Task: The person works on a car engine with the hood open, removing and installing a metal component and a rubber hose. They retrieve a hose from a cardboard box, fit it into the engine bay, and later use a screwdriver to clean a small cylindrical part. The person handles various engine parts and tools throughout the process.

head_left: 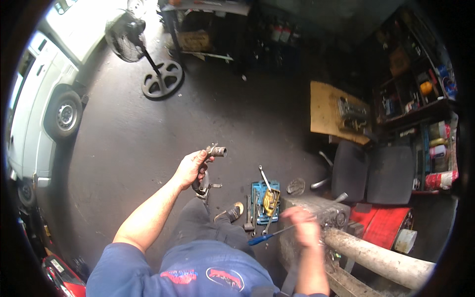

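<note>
My left hand (193,168) is out in front of my body, its fingers wrapped round a dark, greasy metal part with a short hollow tube end (219,152). An arm-like lower piece of it hangs below the hand. My right hand (304,225) is smeared by motion beside a large grimy metal block (316,210), so its fingers cannot be made out. A screwdriver with a blue handle (260,240) lies close to this hand, its shaft pointing toward it. Past my shoe, a blue tool tray (260,190) holds wrenches and a yellow item (270,202).
A pale thick pipe (381,257) juts from the block at lower right. Beyond stand a dark chair (378,171), a red object (381,225) and a wooden board (329,109) bearing a metal part. A pedestal fan (162,79) and a white vehicle (44,109) stand left.
</note>
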{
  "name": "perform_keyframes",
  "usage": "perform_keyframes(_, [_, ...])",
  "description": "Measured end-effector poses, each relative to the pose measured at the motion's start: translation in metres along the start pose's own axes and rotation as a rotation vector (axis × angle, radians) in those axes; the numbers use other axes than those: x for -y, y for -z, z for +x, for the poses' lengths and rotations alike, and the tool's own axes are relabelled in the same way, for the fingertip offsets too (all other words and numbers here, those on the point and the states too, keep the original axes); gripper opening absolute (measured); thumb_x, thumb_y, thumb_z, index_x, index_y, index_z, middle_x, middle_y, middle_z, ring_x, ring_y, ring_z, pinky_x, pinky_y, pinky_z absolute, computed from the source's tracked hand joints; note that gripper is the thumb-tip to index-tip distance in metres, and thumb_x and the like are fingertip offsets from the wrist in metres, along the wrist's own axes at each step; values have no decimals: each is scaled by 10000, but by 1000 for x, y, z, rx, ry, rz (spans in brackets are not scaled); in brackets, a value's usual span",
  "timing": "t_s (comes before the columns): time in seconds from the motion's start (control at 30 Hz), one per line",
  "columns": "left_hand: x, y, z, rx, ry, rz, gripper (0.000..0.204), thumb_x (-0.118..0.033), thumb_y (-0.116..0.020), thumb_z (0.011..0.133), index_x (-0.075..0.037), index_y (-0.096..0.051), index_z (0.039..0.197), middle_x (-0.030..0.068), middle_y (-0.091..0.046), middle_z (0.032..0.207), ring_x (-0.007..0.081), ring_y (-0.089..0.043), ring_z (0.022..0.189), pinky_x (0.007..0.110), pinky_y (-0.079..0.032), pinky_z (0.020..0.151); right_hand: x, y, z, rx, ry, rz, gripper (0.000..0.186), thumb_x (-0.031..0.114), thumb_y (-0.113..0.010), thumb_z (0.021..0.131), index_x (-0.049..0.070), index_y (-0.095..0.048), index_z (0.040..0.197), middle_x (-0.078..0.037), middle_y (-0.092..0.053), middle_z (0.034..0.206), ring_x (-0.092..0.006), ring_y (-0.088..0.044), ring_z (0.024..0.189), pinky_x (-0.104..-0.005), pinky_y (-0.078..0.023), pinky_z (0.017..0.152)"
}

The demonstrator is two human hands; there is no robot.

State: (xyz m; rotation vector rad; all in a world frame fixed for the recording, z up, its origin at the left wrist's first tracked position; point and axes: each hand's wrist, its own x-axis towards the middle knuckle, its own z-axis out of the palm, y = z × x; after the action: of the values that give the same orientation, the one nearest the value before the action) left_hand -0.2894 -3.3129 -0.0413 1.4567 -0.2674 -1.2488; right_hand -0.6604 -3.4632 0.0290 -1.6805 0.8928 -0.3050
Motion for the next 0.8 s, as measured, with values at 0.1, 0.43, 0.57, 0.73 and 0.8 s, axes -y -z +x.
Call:
perform_keyframes(0.1, [-58, 23, -41, -68, -167, 103, 439, -407, -536, 1003, -76, -554, 1290, 15, -538, 806, 75, -497, 593, 244, -483, 542, -25, -126, -9, 87, -826, 579, 314, 337, -543, 1010, 89, -543, 818, 16, -447, 579, -132, -453, 478, -330, -483, 563])
perform_keyframes(0.43, [-155, 167, -64, -509, -675, 667, 343, -319, -638, 922, -94, -606, 1179, 107, -684, 1029, 131, -586, 747, 297, -518, 683, 206, -120, 131, -21, 497, -403, 385, 102, -512, 999, 141, -559, 1379, -15, -558, 712, -85, -523, 630, -248, -460, 574])
perform_keyframes(0.57, [-194, 233, -65, -381, -680, 371, 230, -249, -620, 918, -39, -655, 1006, -11, -576, 733, 86, -497, 633, 272, -452, 609, 291, -169, 124, 160, 432, -921, 487, 115, -565, 921, 320, -564, 1363, -81, -587, 792, -278, -623, 732, -369, -534, 689])
perform_keyframes(0.73, [-228, 286, -64, -97, -701, 380, 298, -294, -542, 765, -17, -640, 815, -40, -476, 611, 69, -423, 587, 265, -364, 542, 358, -211, 128, 221, 494, -1150, 520, 121, -564, 928, 335, -527, 1401, -60, -565, 773, -191, -621, 719, -348, -540, 634])
perform_keyframes(0.8, [-240, 298, -62, -22, -602, 363, 287, -288, -545, 764, -13, -620, 797, -23, -473, 603, 83, -423, 582, 276, -363, 538, 382, -223, 132, 273, 461, -1199, 537, 119, -553, 935, 336, -499, 1423, -67, -576, 806, -193, -625, 729, -350, -545, 645])
